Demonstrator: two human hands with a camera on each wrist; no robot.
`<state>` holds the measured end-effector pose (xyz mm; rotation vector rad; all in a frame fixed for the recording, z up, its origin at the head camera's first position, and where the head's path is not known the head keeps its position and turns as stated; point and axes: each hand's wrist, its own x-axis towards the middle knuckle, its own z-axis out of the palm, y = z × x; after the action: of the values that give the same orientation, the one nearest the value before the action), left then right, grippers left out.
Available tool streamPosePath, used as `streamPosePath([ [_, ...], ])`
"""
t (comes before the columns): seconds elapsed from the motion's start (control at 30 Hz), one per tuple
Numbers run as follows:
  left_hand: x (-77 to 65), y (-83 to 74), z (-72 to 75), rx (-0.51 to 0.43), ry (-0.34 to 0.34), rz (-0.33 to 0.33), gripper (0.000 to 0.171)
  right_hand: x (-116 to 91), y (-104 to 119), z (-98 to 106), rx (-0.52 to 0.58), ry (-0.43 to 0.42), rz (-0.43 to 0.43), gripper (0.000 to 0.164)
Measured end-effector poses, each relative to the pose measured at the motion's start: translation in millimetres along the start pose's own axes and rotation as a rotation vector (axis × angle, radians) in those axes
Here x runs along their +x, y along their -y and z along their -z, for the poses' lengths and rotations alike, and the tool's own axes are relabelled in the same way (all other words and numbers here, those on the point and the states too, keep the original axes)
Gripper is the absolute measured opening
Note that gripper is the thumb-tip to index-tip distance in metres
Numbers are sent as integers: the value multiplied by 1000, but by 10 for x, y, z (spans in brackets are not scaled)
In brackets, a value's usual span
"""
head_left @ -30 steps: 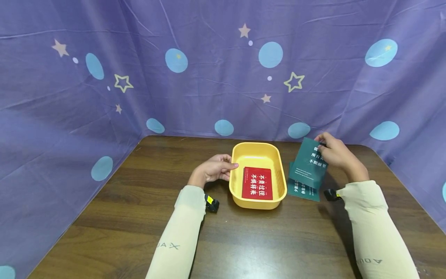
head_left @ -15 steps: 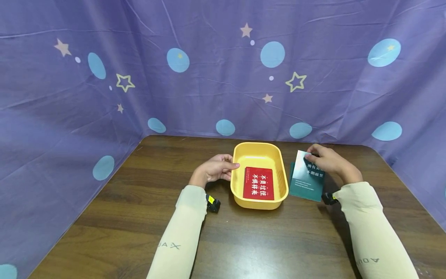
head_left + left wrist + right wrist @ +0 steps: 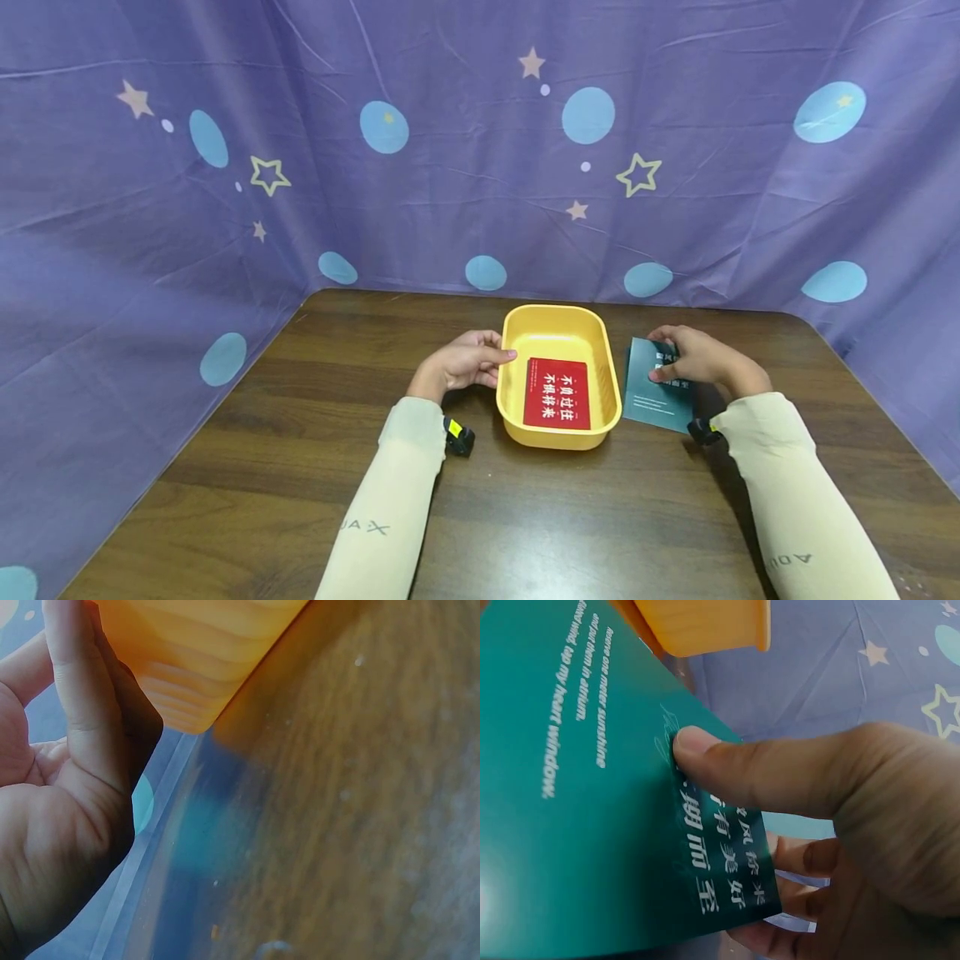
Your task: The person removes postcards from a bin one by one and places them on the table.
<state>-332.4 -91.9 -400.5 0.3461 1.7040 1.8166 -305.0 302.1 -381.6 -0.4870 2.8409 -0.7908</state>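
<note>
My left hand (image 3: 468, 360) grips the left rim of a yellow plastic tub (image 3: 611, 371), thumb over the edge and fingers outside. Inside the tub lies a red card (image 3: 557, 393) with white lettering. To the tub's right, my right hand (image 3: 701, 360) holds a thin green card (image 3: 656, 396) printed with white text. In the right wrist view the thumb (image 3: 742, 769) presses on the face of this card, while the other fingers reach behind its edge. The card lies low over the table and covers most of a second green one seen earlier.
A dark wooden table (image 3: 337, 500) carries everything. Purple cloth (image 3: 465, 217) with stars and blue spots hangs close behind its back edge and along the left side. The tub's wall (image 3: 712, 626) stands close to the green card.
My right hand has lowered the green card and moved slightly left and nearer, bringing it over the other green card. The left hand and tub have stayed in place.
</note>
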Motion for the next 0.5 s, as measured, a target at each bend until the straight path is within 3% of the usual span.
streamPosePath([
  [0.23, 13, 12, 18, 0, -4, 4, 22, 31, 22, -50, -68, 21, 17, 71],
  [0.5, -1, 13, 21, -1, 1, 0, 23, 26, 28, -59, -77, 56, -18, 71],
])
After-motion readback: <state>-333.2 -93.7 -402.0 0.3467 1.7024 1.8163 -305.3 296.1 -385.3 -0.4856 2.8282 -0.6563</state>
